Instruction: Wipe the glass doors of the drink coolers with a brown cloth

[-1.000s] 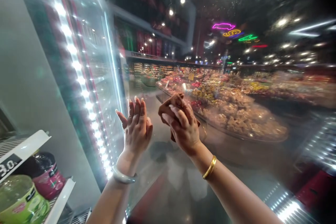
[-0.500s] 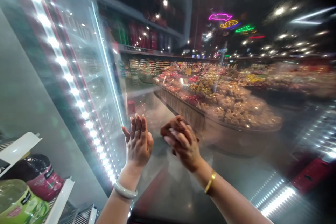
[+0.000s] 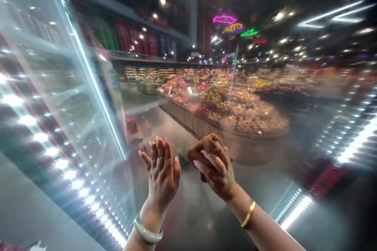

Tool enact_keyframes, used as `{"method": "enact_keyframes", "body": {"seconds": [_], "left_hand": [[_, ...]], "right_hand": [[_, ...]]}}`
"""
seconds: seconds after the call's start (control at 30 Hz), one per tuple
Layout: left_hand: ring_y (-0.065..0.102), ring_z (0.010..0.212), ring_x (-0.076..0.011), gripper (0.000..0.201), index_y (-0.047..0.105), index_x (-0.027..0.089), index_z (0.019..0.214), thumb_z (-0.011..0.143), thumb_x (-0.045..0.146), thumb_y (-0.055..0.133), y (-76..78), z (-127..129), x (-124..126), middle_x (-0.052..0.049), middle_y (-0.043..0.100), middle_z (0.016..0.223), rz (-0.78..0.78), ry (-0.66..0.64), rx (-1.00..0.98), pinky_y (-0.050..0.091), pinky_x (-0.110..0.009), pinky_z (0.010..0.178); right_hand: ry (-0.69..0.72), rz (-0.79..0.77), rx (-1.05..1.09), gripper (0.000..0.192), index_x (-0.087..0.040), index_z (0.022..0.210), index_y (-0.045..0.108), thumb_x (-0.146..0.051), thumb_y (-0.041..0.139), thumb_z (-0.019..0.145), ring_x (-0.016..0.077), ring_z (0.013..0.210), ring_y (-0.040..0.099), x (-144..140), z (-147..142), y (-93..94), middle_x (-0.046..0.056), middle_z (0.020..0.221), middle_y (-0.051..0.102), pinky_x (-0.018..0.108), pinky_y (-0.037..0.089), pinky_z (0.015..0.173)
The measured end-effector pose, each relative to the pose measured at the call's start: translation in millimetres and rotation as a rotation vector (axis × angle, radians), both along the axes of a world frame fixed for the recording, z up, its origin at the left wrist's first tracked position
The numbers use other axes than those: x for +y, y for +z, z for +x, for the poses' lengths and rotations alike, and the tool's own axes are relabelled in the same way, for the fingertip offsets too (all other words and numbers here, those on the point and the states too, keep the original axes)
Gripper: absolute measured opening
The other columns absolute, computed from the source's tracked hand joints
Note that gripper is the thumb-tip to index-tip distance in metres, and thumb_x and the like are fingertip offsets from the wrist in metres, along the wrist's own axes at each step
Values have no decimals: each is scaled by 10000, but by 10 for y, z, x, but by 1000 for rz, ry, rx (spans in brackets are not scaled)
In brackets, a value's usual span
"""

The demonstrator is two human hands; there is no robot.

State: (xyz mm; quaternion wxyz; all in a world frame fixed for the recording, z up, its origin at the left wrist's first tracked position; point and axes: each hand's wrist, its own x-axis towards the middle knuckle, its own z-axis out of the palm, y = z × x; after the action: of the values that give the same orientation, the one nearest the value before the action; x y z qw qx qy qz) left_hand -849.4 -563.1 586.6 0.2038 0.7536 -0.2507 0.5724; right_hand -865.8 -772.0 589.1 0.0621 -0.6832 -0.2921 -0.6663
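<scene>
Where the right hand [image 3: 219,174] curls its fingers, a brown cloth [image 3: 196,153] is bunched in its grip, folds showing above the knuckles and out to their left. Left of the grip and apart from it, the person's left hand [image 3: 163,176] is raised with fingers extended, holding nothing visible; whether its palm touches the clear pane [image 3: 203,213] beyond cannot be told. Below the grip, a gold bangle [image 3: 249,215] rings the right forearm; a pale bangle [image 3: 148,234] rings the left wrist. Farther left of the grip, a bright light strip [image 3: 77,184] slants down. Past the pane, beyond and above the grip, a produce display [image 3: 184,117] spreads out, its near base partly hidden by the right hand and cloth. Higher beyond glow neon signs [image 3: 224,19].
</scene>
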Motion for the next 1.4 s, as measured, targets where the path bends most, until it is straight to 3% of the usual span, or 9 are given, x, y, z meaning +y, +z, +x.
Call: {"method": "enact_keyframes", "body": {"seconds": [0.23, 0.37, 0.47, 0.6, 0.7, 0.87, 1.07, 1.2, 1.4], "left_hand": [[-12, 1649, -260, 826, 104, 138, 1684, 1000, 111, 567, -70, -74, -264, -152, 42, 1757, 5, -58, 22, -82, -546, 1328], [0, 1648, -244, 812, 93, 162, 1688, 1013, 121, 542, -81, -154, -415, -131, 42, 1759, 18, -77, 26, -65, -521, 1337], [8, 1648, -246, 825, 76, 175, 1691, 1011, 119, 541, -75, -230, -563, -123, 48, 1757, 40, -91, 51, -51, -526, 1341], [-8, 1647, -239, 819, 76, 152, 1689, 1011, 126, 534, -19, -307, -806, -117, 63, 1754, 79, -119, 45, -36, -503, 1345], [-8, 1645, -242, 790, 82, 152, 1688, 1021, 136, 505, 24, -340, -979, -112, 61, 1752, 78, -139, 41, -41, -503, 1344], [-17, 1645, -242, 782, 90, 168, 1691, 1024, 143, 499, -8, -423, -1199, -103, 48, 1749, 61, -161, 49, -75, -508, 1337], [-31, 1644, -220, 819, 83, 166, 1689, 1002, 133, 527, -71, -607, -1477, -89, 41, 1750, 88, -149, 89, -86, -491, 1339], [-29, 1637, -211, 825, 58, 184, 1691, 1005, 150, 514, -91, -734, -1654, -81, 38, 1743, 104, -126, 101, -87, -474, 1340], [-4, 1639, -207, 768, 108, 145, 1685, 1011, 156, 476, -276, -898, -1841, -88, 80, 1735, 147, -120, 105, -66, -472, 1346]], "right_hand": [[-55, 204, -13, 417, -308, 1173, 724, -66, 772, 836, 287, 1483, 462, -40, -106, 195, 43, 1407, 574, 554, 369, 1273], [-56, -31, 41, 386, -317, 1151, 746, -76, 745, 850, 272, 1514, 430, -219, -211, -103, 16, 1368, 610, 476, 390, 1269], [-81, 26, 62, 367, -308, 1111, 731, -57, 741, 844, 273, 1463, 495, -620, -339, -217, 24, 1417, 577, 517, 423, 1235], [-125, 220, -39, 395, -307, 1158, 692, -80, 763, 843, 286, 1414, 532, -871, -361, 55, 45, 1456, 524, 579, 427, 1217], [-147, 199, -56, 407, -360, 1199, 697, -128, 750, 868, 296, 1429, 510, -787, -332, 189, 37, 1368, 573, 566, 441, 1213], [-164, -47, 16, 380, -388, 1166, 706, -132, 703, 886, 260, 1391, 538, -993, -526, -118, 3, 1215, 635, 455, 510, 1156], [-215, 227, -33, 290, -281, 1105, 684, -123, 724, 865, 265, 1326, 551, -1685, -785, -152, 60, 1380, 525, 528, 499, 1132], [-144, 329, -58, 386, -288, 1107, 703, -37, 729, 814, 299, 1387, 521, -1622, -752, -144, 59, 1403, 503, 596, 419, 1204], [-152, 60, 108, 398, -381, 1086, 726, -65, 718, 845, 247, 1376, 546, -1555, -947, -630, -7, 1163, 614, 469, 509, 1163]]}}
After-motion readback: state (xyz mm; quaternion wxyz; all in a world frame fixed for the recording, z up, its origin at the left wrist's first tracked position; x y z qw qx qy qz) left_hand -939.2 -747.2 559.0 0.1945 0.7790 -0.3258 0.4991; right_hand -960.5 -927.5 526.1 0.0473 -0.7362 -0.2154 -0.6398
